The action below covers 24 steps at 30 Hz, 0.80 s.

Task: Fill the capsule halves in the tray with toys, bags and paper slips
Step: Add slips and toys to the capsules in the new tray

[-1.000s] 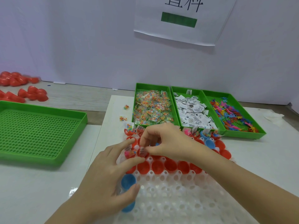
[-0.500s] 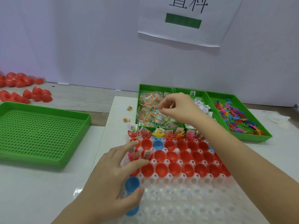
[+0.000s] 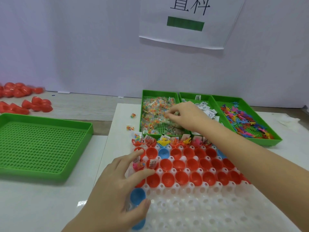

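Note:
A clear white capsule tray (image 3: 192, 206) lies before me with several red capsule halves (image 3: 181, 177) and a few blue ones (image 3: 163, 152) in its far rows. The farthest row holds toys, bags and slips. My left hand (image 3: 117, 190) rests on the tray's left edge with fingers spread, beside a blue capsule (image 3: 138, 195). My right hand (image 3: 185, 114) reaches into the green bin of small candy bags (image 3: 157, 114), fingertips pinching among the bags. Whether a bag is held I cannot tell.
A green bin of paper slips (image 3: 206, 107) and a green bin of coloured toys (image 3: 242, 119) stand right of the bag bin. A large green perforated tray (image 3: 41, 144) sits at left. Loose red capsule halves (image 3: 25, 101) lie at far left. Two stray bags (image 3: 130, 128) lie on the white board.
My right hand left the capsule tray, moved up and away, and now dips into the bag bin. My left hand stayed on the tray's left edge.

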Tool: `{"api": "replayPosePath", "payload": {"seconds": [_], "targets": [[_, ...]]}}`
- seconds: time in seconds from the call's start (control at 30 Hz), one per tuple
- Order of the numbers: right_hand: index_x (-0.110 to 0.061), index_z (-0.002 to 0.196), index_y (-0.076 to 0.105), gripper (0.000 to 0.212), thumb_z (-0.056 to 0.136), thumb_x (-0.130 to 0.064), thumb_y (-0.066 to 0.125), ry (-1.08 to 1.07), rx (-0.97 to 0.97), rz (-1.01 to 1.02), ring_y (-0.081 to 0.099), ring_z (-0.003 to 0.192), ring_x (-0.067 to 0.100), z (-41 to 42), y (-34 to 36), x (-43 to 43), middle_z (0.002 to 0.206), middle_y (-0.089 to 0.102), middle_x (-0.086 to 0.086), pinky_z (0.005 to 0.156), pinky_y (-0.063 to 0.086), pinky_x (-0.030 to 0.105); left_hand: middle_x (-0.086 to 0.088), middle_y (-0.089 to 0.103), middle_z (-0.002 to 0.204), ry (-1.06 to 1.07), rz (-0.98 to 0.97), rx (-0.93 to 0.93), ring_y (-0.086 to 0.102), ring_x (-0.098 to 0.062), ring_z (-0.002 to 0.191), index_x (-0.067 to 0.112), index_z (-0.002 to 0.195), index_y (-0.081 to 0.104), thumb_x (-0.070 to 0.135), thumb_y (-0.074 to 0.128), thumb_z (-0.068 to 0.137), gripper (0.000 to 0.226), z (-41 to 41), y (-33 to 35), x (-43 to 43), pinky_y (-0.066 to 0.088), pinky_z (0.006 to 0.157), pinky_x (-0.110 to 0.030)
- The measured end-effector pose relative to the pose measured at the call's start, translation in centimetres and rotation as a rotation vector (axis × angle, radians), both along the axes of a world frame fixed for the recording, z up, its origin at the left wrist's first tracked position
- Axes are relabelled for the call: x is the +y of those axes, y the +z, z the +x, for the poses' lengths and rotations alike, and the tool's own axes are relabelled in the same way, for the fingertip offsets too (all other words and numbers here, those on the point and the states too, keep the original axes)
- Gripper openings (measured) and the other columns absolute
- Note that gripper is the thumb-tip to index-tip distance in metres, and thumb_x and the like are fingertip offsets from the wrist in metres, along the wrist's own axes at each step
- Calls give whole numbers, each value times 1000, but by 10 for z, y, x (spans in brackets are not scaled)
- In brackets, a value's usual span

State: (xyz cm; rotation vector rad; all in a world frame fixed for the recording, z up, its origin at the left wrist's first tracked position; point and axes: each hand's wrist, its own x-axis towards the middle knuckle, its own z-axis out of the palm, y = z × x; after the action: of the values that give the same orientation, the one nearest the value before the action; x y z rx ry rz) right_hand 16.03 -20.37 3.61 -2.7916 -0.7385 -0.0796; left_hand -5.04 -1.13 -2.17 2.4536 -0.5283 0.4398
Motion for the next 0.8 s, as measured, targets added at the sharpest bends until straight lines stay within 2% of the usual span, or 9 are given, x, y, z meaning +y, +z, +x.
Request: {"api": "replayPosePath", "payload": {"seconds": [0.07, 0.13, 0.2, 0.33, 0.4, 0.47, 0.57, 0.67, 0.8], "targets": [[-19, 100, 73, 20, 94, -29, 57, -38, -28, 206, 51, 50, -10, -4, 4, -9, 80, 63, -18, 48, 35, 8, 2, 47, 141, -4, 0, 2, 55, -21, 117, 32, 113, 70, 48, 56, 69, 49, 0, 0, -1, 50, 85, -43], [-19, 93, 74, 11, 89, -22, 64, -61, -51, 326, 52, 61, -15, -11, 10, -18, 84, 66, -14, 57, 37, 3, 2, 47, 142, -1, 0, 15, 54, -21, 118, 32, 114, 70, 49, 55, 69, 50, 0, 0, -1, 48, 87, -41], [-17, 86, 72, 4, 85, -16, 69, -57, -41, 392, 55, 64, -13, -24, 17, -25, 83, 68, -11, 66, 39, 6, 2, 46, 143, 1, 5, 29, 53, -19, 119, 32, 115, 69, 49, 54, 69, 51, -1, 0, 0, 45, 88, -37], [-19, 87, 70, 12, 87, -9, 65, 127, 92, 517, 66, 67, 8, -69, 31, -24, 82, 70, -4, 62, 53, 23, 1, 47, 143, -7, 11, 39, 53, -19, 117, 31, 114, 70, 48, 54, 70, 50, -1, 0, 0, 44, 88, -35], [-18, 89, 74, 15, 85, -6, 65, 288, 146, 445, 63, 67, 9, -94, 28, -18, 77, 69, -7, 62, 53, 23, 0, 47, 142, -6, 12, 40, 53, -20, 117, 30, 114, 70, 48, 55, 70, 50, -1, 0, 0, 44, 88, -35], [-19, 96, 75, 18, 84, -8, 66, 403, 133, 255, 56, 69, -1, -110, 19, -12, 76, 59, -18, 67, 44, 12, -1, 48, 142, -5, 13, 40, 54, -21, 117, 30, 115, 70, 48, 55, 71, 50, -2, 0, 0, 44, 88, -36], [-23, 114, 70, 26, 91, -15, 61, 436, 129, 50, 46, 77, -3, -114, 11, -6, 86, 50, -16, 75, 35, 10, -2, 48, 142, -6, 31, 42, 53, -21, 118, 30, 115, 69, 49, 54, 71, 50, -2, 0, 0, 45, 89, -36], [-20, 121, 64, 29, 93, -17, 61, 444, 144, 44, 52, 86, 1, -113, 14, -2, 95, 63, -8, 80, 41, 15, 2, 45, 144, -7, 21, 46, 51, -20, 120, 32, 116, 69, 50, 54, 70, 51, -1, -1, 1, 43, 90, -36], [-15, 107, 71, 18, 90, -12, 65, 468, 144, 54, 55, 84, 2, -109, 17, 5, 97, 68, -3, 82, 45, 17, 5, 44, 145, -8, 5, 40, 50, -19, 121, 33, 116, 68, 49, 55, 70, 50, -2, -2, 1, 44, 91, -37]]}}
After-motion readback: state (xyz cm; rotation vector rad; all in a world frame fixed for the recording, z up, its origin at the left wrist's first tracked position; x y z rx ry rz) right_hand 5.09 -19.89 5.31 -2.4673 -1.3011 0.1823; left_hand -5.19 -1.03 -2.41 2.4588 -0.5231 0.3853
